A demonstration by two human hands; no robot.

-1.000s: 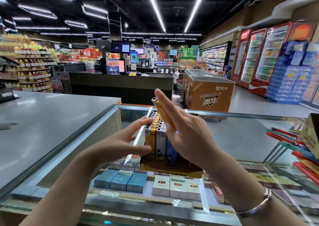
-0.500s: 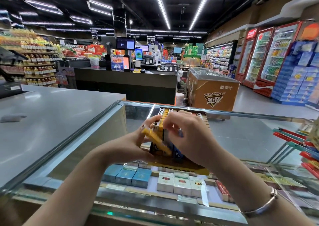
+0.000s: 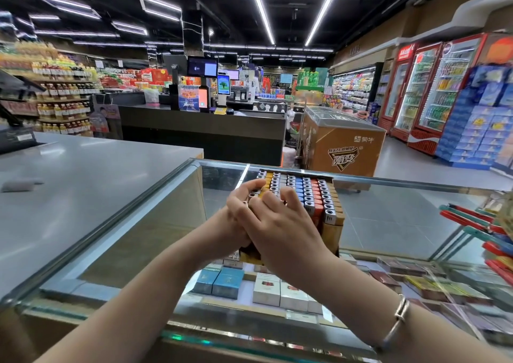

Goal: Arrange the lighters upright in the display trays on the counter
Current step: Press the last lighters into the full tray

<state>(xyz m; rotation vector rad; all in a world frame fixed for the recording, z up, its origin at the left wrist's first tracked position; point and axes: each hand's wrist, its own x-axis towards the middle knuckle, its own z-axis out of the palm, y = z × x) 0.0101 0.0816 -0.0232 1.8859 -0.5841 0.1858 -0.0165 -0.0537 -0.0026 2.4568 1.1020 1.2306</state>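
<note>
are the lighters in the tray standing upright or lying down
Upright: the lighters in the display tray stand in packed rows, metal tops facing up. Those under the hands are hidden.

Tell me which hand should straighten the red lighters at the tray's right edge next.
Right. The right hand lies nearer the red lighters; the left hand sits at the tray's left rows.
</note>
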